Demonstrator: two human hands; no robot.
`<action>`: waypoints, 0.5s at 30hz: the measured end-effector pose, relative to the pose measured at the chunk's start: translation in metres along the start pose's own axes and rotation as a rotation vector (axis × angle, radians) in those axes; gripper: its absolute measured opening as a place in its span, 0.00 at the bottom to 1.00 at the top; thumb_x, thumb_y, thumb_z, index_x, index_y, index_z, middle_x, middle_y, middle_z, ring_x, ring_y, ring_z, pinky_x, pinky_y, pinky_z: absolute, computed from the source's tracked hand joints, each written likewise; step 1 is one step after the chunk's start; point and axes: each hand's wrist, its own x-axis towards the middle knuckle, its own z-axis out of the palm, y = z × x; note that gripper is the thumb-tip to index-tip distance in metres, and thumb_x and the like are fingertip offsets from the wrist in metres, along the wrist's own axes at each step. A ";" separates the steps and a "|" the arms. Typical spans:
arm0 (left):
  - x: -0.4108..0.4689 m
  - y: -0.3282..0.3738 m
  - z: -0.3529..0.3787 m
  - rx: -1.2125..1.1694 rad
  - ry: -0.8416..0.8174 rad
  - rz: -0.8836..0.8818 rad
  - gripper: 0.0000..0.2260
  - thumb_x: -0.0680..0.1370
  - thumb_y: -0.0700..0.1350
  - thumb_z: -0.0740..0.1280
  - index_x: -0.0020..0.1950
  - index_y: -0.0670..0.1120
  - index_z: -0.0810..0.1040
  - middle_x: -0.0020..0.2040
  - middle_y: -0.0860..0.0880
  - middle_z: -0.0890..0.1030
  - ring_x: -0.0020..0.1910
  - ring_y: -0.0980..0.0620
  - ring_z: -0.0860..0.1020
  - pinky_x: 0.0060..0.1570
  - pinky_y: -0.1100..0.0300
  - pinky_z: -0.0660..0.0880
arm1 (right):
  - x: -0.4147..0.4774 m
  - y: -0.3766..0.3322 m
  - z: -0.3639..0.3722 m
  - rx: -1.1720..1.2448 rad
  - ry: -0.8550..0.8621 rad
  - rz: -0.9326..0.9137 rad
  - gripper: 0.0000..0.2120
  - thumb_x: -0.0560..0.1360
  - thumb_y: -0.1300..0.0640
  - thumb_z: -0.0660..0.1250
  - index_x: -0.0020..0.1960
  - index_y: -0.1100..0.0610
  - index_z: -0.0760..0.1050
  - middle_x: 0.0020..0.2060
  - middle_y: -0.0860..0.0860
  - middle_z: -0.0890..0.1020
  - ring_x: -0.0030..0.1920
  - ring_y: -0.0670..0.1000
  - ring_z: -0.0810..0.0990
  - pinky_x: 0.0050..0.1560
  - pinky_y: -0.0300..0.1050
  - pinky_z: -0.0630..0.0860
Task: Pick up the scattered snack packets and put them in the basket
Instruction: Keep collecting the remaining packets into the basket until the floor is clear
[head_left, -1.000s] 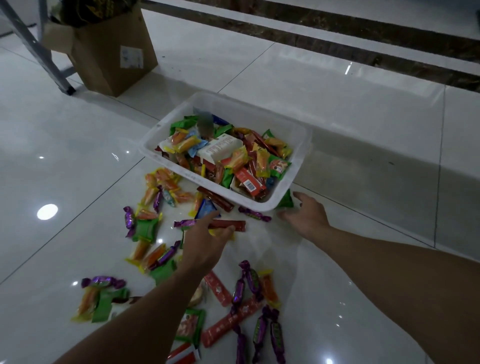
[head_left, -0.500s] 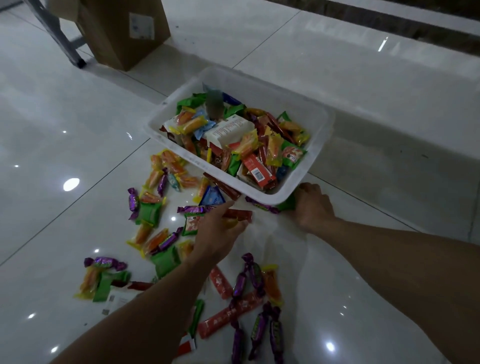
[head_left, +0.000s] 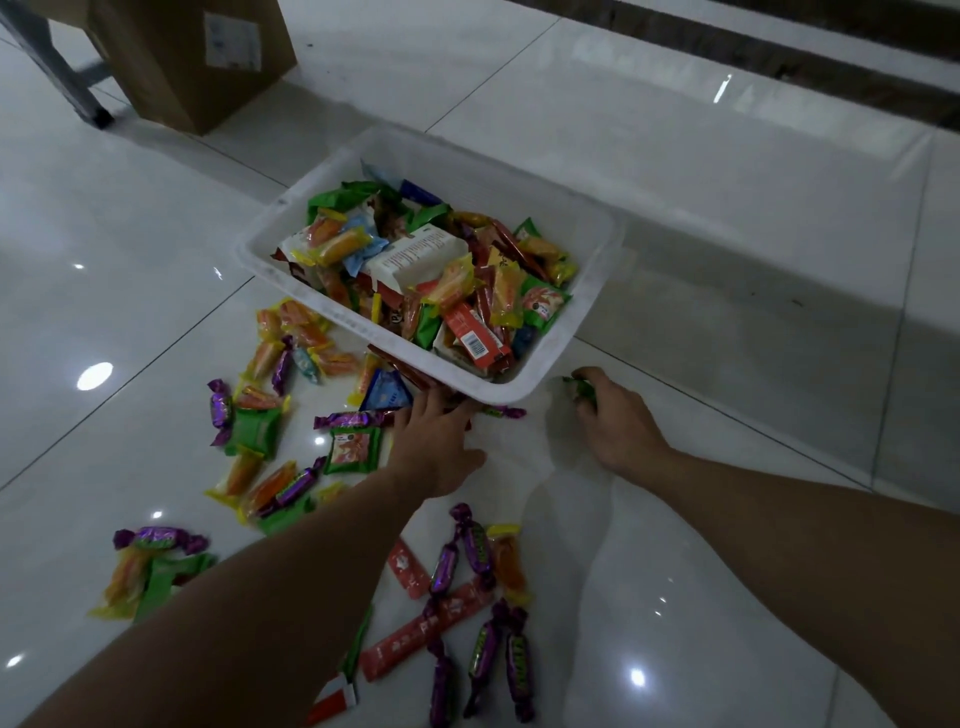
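Our right hand (head_left: 618, 421) sits just off the near right corner of the basket (head_left: 589, 306), fingers curled round a green packet (head_left: 577, 387). We should lift it clear over the rim and drop it on the pile, not scrape the wall. Our left hand (head_left: 436, 441) lies at the basket's near rim, fingers stretched flat and gripping nothing, over a dark red stick packet (head_left: 410, 376) half tucked under the basket. We'd drag that one out before pinching it. Many snack packets (head_left: 353, 449) lie on the floor (head_left: 727, 364) before the basket's near side, so taking several per trip seems wise.
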 end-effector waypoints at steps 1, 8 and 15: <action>0.000 0.001 0.001 0.017 0.008 0.001 0.34 0.75 0.58 0.66 0.77 0.56 0.54 0.76 0.45 0.55 0.74 0.42 0.53 0.72 0.44 0.53 | 0.000 0.001 -0.001 0.050 0.006 0.014 0.17 0.82 0.57 0.56 0.70 0.53 0.66 0.58 0.59 0.77 0.53 0.60 0.77 0.49 0.49 0.74; -0.016 -0.001 0.010 -0.021 0.163 -0.013 0.15 0.77 0.55 0.64 0.62 0.53 0.73 0.57 0.48 0.69 0.60 0.48 0.65 0.59 0.52 0.64 | -0.001 0.002 -0.006 0.423 -0.010 0.289 0.13 0.82 0.59 0.58 0.64 0.53 0.73 0.54 0.58 0.78 0.39 0.56 0.82 0.40 0.48 0.80; -0.035 -0.023 0.002 -0.241 0.260 -0.093 0.09 0.80 0.50 0.62 0.50 0.47 0.79 0.46 0.48 0.75 0.50 0.48 0.71 0.45 0.55 0.66 | -0.002 -0.003 -0.017 0.639 0.247 0.490 0.13 0.82 0.58 0.58 0.66 0.54 0.70 0.59 0.59 0.77 0.50 0.60 0.81 0.39 0.49 0.81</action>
